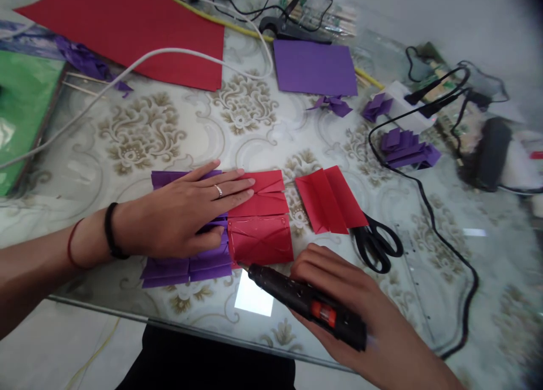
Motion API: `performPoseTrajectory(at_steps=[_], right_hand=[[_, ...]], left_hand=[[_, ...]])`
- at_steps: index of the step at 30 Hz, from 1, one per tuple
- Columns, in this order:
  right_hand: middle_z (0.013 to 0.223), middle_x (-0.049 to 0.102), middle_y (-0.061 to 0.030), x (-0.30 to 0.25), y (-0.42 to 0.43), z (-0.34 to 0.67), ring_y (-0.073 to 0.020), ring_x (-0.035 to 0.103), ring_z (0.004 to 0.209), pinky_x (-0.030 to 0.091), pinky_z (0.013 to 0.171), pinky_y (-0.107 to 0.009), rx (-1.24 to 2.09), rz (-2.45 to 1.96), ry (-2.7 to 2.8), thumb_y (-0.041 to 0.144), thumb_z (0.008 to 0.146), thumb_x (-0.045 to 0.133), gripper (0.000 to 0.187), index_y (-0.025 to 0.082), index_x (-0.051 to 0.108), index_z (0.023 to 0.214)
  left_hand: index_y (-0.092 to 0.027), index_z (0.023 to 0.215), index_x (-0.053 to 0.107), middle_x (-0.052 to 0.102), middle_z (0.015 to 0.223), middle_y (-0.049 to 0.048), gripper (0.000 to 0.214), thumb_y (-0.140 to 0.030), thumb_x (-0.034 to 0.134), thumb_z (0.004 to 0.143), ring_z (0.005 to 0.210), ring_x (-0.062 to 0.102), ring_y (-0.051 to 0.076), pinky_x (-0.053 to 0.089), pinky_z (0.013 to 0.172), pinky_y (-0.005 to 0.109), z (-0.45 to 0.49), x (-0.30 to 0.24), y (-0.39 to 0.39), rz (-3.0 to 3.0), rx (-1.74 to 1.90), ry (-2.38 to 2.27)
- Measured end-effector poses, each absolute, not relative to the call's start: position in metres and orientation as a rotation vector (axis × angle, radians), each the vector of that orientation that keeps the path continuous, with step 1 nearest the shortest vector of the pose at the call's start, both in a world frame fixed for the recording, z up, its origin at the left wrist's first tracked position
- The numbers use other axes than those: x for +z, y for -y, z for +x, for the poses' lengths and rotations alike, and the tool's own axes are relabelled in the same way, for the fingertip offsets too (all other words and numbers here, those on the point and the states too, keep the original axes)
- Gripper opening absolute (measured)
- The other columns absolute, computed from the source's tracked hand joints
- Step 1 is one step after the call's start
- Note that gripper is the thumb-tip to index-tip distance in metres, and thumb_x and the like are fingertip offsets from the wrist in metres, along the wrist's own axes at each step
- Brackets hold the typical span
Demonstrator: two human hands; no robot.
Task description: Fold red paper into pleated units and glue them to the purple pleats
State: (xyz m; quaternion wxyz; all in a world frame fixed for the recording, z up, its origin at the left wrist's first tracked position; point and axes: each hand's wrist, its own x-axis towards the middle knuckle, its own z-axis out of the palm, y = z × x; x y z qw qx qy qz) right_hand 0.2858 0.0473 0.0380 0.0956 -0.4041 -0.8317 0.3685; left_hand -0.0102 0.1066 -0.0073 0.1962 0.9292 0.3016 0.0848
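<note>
My left hand (182,209) lies flat, fingers stretched out, over purple folded paper (169,270) and the edge of red folded paper (261,240) joined on its right. In my right hand (339,288) is a black hot glue gun (292,296), gripped round its body. Its tip meets the lower left corner of the red paper. Shiny lines of glue run along that red piece's edges. A separate red folded piece (331,200) rests to the right, partly covering black-handled scissors (375,243). The purple paper's middle is hidden under my left hand.
Large red sheets (139,39) and a purple sheet (316,67) lie toward the back. Purple folded pieces (407,148) sit near a white power strip (403,107). A white cable (165,51) crosses the left; a black cord (428,200) curves down the right. A green packet (25,107) is far left.
</note>
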Motion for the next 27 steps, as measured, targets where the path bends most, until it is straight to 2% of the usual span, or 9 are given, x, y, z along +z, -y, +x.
performPoseTrajectory(at_steps=[5, 15, 21, 27], right_hand=[[0.073, 0.06, -0.0007, 0.035, -0.048, 0.284, -0.0198, 0.057, 0.07, 0.044, 0.062, -0.033, 1.037, -1.172, 2.511, 0.01, 0.086, 0.059, 0.017, 0.023, 0.052, 0.078], [0.071, 0.061, 0.0002, 0.031, -0.049, 0.295, -0.0226, 0.064, 0.07, 0.048, 0.06, -0.033, 0.908, -1.243, 2.358, 0.005, 0.081, 0.059, 0.023, 0.027, 0.052, 0.076], [0.074, 0.061, 0.002, 0.028, -0.053, 0.307, -0.0204, 0.064, 0.069, 0.05, 0.061, -0.031, 0.834, -1.337, 2.338, 0.013, 0.09, 0.064, 0.022, 0.027, 0.052, 0.079], [0.074, 0.058, 0.0026, 0.027, -0.057, 0.315, -0.0178, 0.061, 0.067, 0.049, 0.061, -0.03, 0.753, -1.474, 2.286, 0.024, 0.094, 0.066, 0.022, 0.026, 0.053, 0.077]], left_hand=[[-0.013, 0.164, 0.038, 0.04, 0.172, 0.0128, 0.068, -0.025, 0.05, 0.098, 0.164, 0.028, 0.026, 0.009, 0.137, 0.05, -0.01, -0.007, -0.106, 2.568, 0.26, -0.851], [-0.016, 0.166, 0.036, 0.039, 0.173, 0.0106, 0.068, -0.028, 0.049, 0.099, 0.165, 0.027, 0.026, 0.008, 0.137, 0.049, -0.011, -0.008, -0.106, 2.572, 0.266, -0.853], [-0.015, 0.166, 0.035, 0.036, 0.174, 0.01, 0.067, -0.029, 0.047, 0.101, 0.165, 0.025, 0.025, 0.006, 0.137, 0.048, -0.011, -0.006, -0.106, 2.575, 0.232, -0.857], [-0.01, 0.165, 0.037, 0.035, 0.174, 0.014, 0.068, -0.028, 0.051, 0.101, 0.165, 0.027, 0.027, 0.006, 0.137, 0.05, -0.012, -0.007, -0.108, 2.599, 0.224, -0.82]])
